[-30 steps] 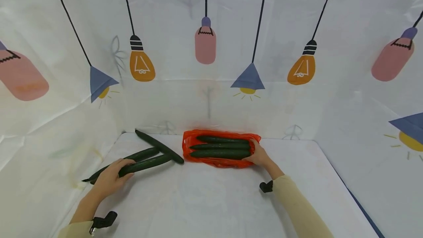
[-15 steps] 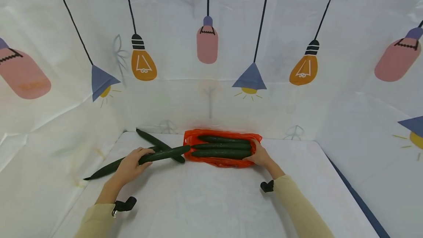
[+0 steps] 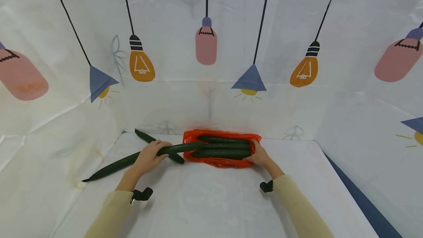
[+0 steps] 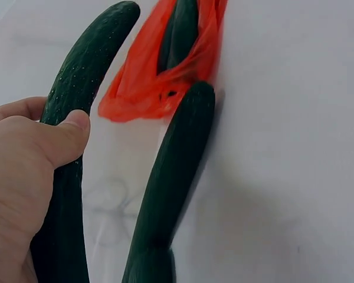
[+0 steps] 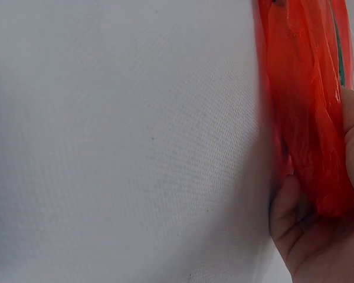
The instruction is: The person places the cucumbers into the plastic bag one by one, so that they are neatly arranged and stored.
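My left hand [image 3: 148,161] grips a dark green cucumber [image 3: 180,148] around its middle. The cucumber's far tip overlaps the left side of an open red plastic bag [image 3: 188,135] in the head view. In the left wrist view the thumb presses on the bumpy skin of this held cucumber [image 4: 82,71], which stands above another cucumber [image 4: 177,159] lying on the table. Three cucumbers lie side by side inside the bag, the front one [image 3: 221,153] in plain sight. At the bag's right end, my right hand [image 3: 259,154] holds the crumpled red plastic [image 5: 307,118] between thumb and fingers.
Two loose cucumbers lie left of the bag: one slants back [image 3: 143,136], and one points toward the left edge [image 3: 112,167]. The white table [image 3: 211,201] meets a white sheet wall [image 3: 165,102] with printed lamps right behind the bag.
My left hand has carried its cucumber right and slightly away from me, so the tip has come over the bag. The right hand and the bag have stayed in place.
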### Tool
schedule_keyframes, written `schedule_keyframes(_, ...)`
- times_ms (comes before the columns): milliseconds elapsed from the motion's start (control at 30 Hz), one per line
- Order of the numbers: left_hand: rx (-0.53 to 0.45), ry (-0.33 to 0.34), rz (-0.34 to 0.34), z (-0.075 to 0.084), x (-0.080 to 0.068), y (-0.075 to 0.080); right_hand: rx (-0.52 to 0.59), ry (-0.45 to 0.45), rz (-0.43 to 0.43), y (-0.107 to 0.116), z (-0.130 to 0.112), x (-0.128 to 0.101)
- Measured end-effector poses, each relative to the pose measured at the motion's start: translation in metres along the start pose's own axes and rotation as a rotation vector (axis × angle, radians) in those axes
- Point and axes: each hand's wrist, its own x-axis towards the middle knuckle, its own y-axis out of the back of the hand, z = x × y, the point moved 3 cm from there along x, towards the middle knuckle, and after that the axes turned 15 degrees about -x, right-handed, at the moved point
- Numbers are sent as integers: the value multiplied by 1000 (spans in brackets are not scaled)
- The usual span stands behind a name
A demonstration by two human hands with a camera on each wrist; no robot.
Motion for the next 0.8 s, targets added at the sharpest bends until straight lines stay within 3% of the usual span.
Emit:
schedule_keyframes(400,-9,-26,-103,18,45,-35,7,11,8,-1,1,1)
schedule_keyframes(600,-4,-62,-153,29,63,-46,13,11,9,1,1,0)
schedule_keyframes(800,10,-52,-192,36,78,-59,22,12,23,-1,2,-4)
